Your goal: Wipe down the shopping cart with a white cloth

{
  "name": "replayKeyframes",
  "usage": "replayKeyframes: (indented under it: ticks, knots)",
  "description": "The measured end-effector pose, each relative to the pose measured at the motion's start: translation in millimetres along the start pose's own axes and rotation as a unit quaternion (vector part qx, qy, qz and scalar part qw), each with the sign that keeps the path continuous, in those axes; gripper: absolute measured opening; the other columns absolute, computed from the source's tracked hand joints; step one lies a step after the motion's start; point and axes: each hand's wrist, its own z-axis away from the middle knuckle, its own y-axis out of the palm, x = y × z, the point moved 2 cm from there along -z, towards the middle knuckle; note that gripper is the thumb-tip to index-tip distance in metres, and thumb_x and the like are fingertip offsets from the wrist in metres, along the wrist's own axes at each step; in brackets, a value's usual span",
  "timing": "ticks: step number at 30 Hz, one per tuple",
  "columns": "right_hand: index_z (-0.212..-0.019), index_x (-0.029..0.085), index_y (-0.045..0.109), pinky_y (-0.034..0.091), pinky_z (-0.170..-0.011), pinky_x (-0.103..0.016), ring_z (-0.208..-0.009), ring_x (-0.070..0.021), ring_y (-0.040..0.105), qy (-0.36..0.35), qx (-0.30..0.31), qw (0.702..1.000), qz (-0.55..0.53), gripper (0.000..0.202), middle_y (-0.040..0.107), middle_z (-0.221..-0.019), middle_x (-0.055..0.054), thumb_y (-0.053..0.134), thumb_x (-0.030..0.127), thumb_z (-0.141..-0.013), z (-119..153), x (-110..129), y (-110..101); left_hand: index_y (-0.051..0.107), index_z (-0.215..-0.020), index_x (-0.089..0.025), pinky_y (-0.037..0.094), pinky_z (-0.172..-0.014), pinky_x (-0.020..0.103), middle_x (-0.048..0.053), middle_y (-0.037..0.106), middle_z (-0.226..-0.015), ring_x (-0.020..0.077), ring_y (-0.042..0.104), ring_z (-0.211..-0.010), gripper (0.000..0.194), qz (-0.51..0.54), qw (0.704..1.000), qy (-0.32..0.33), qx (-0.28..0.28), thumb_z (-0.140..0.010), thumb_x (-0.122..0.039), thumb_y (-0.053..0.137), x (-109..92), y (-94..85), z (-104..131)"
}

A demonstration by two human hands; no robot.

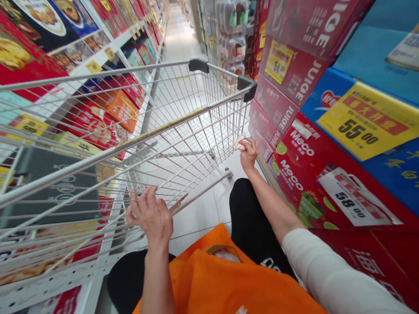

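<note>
One head-height view, forward and down over the shopping cart close by.

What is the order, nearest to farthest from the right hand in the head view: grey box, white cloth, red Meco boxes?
1. White cloth: in the right hand.
2. Red Meco boxes: stacked on the right.
3. Grey box: far left, behind the cart.
</note>
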Motion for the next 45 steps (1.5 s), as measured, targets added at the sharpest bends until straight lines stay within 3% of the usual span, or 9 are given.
replayKeyframes:
  ticks: [5, 9, 12, 16, 19, 23, 29, 36, 45]
  knots:
    - [-0.095, 0.024, 0.075, 0.05, -0.094, -0.038, -0.104, -0.0209, 0.056, -0.016, 0.021, 1.0, -0.017, 0.034, 0.068, -0.11, -0.007, 0.047, 0.005, -0.089, 68, 44, 23, 0.061, -0.132, -0.016, 0.015, -0.115, 0.048, 0.019, 0.061, -0.134, 0.0276, 0.027, -0.151, 0.062, 0.006, 1.0, -0.002, -0.001, -0.102, -0.047, 0.016, 1, 1.5, 0]
    - [-0.095, 0.029, 0.076, 0.052, -0.094, -0.041, -0.104, -0.0223, 0.058, -0.159, 0.18, 0.967, -0.079, 0.025, 0.07, -0.111, -0.006, 0.055, 0.015, -0.093, 112, 71, 34, 0.061, -0.131, -0.016, 0.016, -0.113, 0.049, 0.019, 0.063, -0.132, 0.0285, 0.03, -0.149, 0.063, 0.002, 1.0, -0.003, -0.002, -0.102, -0.047, 0.015, -2, -1.6, -1]
    - [-0.096, 0.029, 0.076, 0.052, -0.092, -0.04, -0.104, -0.0219, 0.058, -0.182, 0.19, 0.962, -0.073, 0.024, 0.071, -0.113, -0.006, 0.055, 0.018, -0.094, 95, 54, 25, 0.061, -0.132, -0.017, 0.016, -0.113, 0.048, 0.018, 0.062, -0.133, 0.0279, 0.03, -0.149, 0.061, 0.005, 1.0, -0.005, 0.006, -0.102, -0.046, 0.017, -4, -2.8, 0]
    - [-0.091, 0.025, 0.077, 0.05, -0.093, -0.04, -0.101, -0.021, 0.055, -0.113, 0.076, 0.99, -0.026, 0.029, 0.071, -0.111, -0.008, 0.051, 0.013, -0.094, 43, 17, 7, 0.06, -0.132, -0.015, 0.014, -0.114, 0.049, 0.019, 0.061, -0.134, 0.0288, 0.028, -0.15, 0.057, 0.004, 1.0, -0.006, 0.011, -0.102, -0.041, 0.018, -5, -1.5, 1]
    - [-0.091, 0.021, 0.077, 0.049, -0.094, -0.041, -0.102, -0.0215, 0.055, -0.047, -0.001, 0.999, -0.001, 0.03, 0.07, -0.11, -0.01, 0.049, 0.011, -0.093, 29, 10, 5, 0.06, -0.131, -0.014, 0.013, -0.114, 0.051, 0.02, 0.061, -0.135, 0.0299, 0.028, -0.149, 0.055, 0.007, 1.0, -0.007, 0.002, -0.102, -0.039, 0.02, -5, -0.2, 2]
    - [-0.096, 0.023, 0.076, 0.05, -0.095, -0.043, -0.105, -0.022, 0.056, -0.032, 0.01, 0.999, -0.013, 0.035, 0.068, -0.112, -0.01, 0.045, 0.008, -0.092, 65, 40, 19, 0.06, -0.132, -0.015, 0.014, -0.114, 0.049, 0.019, 0.061, -0.135, 0.0289, 0.029, -0.149, 0.057, 0.007, 1.0, -0.008, 0.002, -0.102, -0.043, 0.02, -4, 0.9, 2]
    - [-0.1, 0.032, 0.076, 0.054, -0.097, -0.04, -0.109, -0.0218, 0.059, -0.151, 0.161, 0.972, -0.077, 0.027, 0.066, -0.116, -0.007, 0.055, 0.016, -0.094, 135, 89, 34, 0.061, -0.132, -0.015, 0.017, -0.112, 0.048, 0.019, 0.063, -0.133, 0.0291, 0.033, -0.148, 0.061, -0.005, 1.0, 0.013, -0.01, -0.103, -0.045, 0.016, -4, -0.4, 2]
    - [-0.104, 0.03, 0.077, 0.048, -0.109, -0.048, -0.134, -0.0258, 0.047, -0.124, 0.143, 0.979, -0.071, 0.028, 0.047, -0.149, -0.008, 0.056, 0.015, -0.092, 128, 88, 26, 0.06, -0.132, -0.016, 0.014, -0.114, 0.049, 0.018, 0.061, -0.135, 0.0295, 0.028, -0.149, 0.056, 0.014, 1.0, -0.007, 0.002, -0.102, -0.041, 0.021, -6, -0.9, 3]
    - [-0.106, 0.026, 0.076, 0.051, -0.101, -0.043, -0.123, -0.0214, 0.058, -0.136, 0.196, 0.966, -0.103, 0.037, 0.056, -0.147, -0.009, 0.048, 0.008, -0.091, 134, 88, 15, 0.06, -0.132, -0.015, 0.016, -0.113, 0.048, 0.016, 0.062, -0.134, 0.0298, 0.03, -0.148, 0.054, 0.017, 1.0, 0.004, 0.009, -0.101, -0.039, 0.023, -4, -1.9, 4]
